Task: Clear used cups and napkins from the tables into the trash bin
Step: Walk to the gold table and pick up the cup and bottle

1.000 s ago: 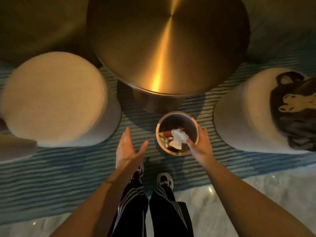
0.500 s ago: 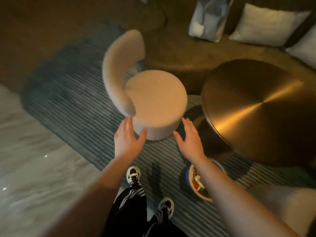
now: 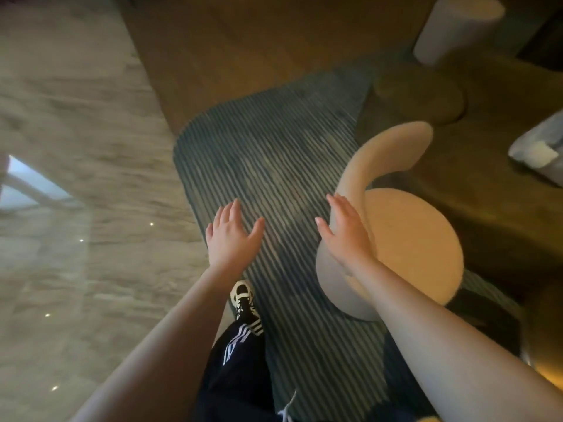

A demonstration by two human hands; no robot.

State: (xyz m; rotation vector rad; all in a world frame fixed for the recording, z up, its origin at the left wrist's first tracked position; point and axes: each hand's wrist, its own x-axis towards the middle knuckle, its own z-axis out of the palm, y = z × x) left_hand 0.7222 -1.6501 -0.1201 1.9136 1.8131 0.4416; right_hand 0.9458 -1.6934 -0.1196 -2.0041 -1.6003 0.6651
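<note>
My left hand (image 3: 230, 236) hovers palm down over the striped rug, fingers spread and empty. Just left of a cream round chair, my right hand (image 3: 344, 231) is also flat, open and holding nothing. No cup, napkin or trash bin shows in the head view. Only a sliver of the brass table's glow (image 3: 545, 373) appears at the right edge, behind my right forearm.
The cream chair (image 3: 417, 245) with a curved backrest stands on the striped blue-grey rug (image 3: 274, 153). Pale marble floor (image 3: 76, 208) lies to the left, brown carpet beyond. A brown sofa (image 3: 487, 141) with a grey bag (image 3: 539, 147) and a white cylinder (image 3: 454, 25) sit far right.
My right hand let a white napkin go into the bin, then both empty hands swung left with my view. The bin and brass table have slid out of sight to the right.
</note>
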